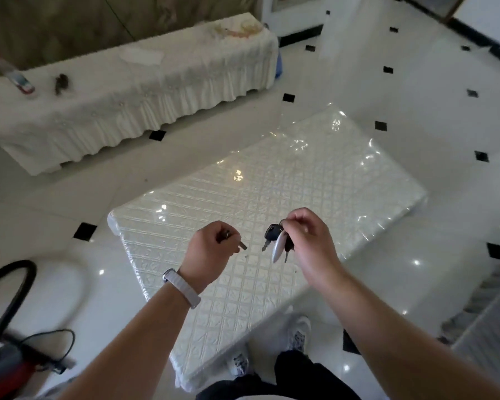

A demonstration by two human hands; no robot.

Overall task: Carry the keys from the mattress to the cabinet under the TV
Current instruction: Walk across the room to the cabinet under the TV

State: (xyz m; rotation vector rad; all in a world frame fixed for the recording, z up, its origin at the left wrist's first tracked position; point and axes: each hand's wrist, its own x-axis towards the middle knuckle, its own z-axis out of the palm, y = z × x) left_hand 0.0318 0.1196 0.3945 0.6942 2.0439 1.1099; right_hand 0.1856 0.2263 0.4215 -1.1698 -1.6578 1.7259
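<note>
While both hands hover above the mattress, 2 sets of keys are off its surface. Left hand: fingers curled shut around 1 key, blade poking out toward the right. Right hand: fingertips pinching a bunch that hangs blade-down. Cloth-draped cabinet lies ahead-left, nearer the left hand; no TV is in view.

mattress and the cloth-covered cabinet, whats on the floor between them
Head view: only bare white tiled floor with a black inset tile separates the mattress and cabinet.
</note>
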